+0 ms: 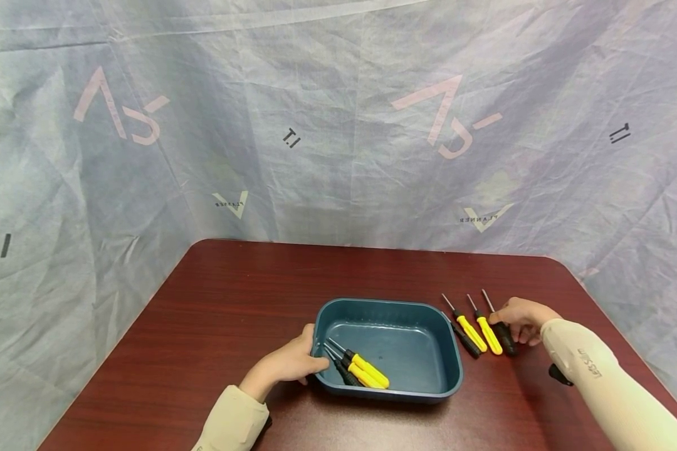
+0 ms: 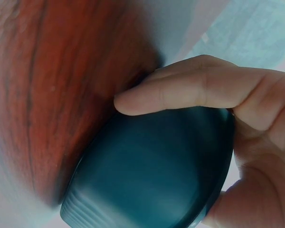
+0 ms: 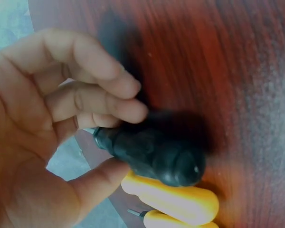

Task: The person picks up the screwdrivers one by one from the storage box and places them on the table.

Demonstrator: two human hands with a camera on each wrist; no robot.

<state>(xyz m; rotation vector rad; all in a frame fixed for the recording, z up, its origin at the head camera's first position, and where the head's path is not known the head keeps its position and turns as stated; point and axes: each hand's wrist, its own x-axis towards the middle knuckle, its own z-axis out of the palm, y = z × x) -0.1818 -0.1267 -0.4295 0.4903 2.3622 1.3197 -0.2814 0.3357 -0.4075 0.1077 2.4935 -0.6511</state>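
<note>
A dark blue-green plastic bin (image 1: 420, 357) stands on the table. My left hand (image 1: 294, 359) grips its left wall, thumb over the rim and fingers outside; the left wrist view shows the fingers along the bin's outer side (image 2: 147, 161). Two yellow-handled screwdrivers (image 1: 372, 371) and a black-handled one (image 1: 346, 374) lie inside at the left. To the right of the bin, my right hand (image 1: 523, 318) holds a black screwdriver (image 3: 152, 154) by its handle, thumb on one side and fingers on the other. The handle appears close to the tabletop.
Beside the held one lie two yellow-handled screwdrivers (image 1: 489, 335) and another black-handled one (image 1: 467, 341), close to the bin's right wall. The dark red wooden table (image 1: 248, 300) has a grey printed sheet (image 1: 327, 125) hanging behind it.
</note>
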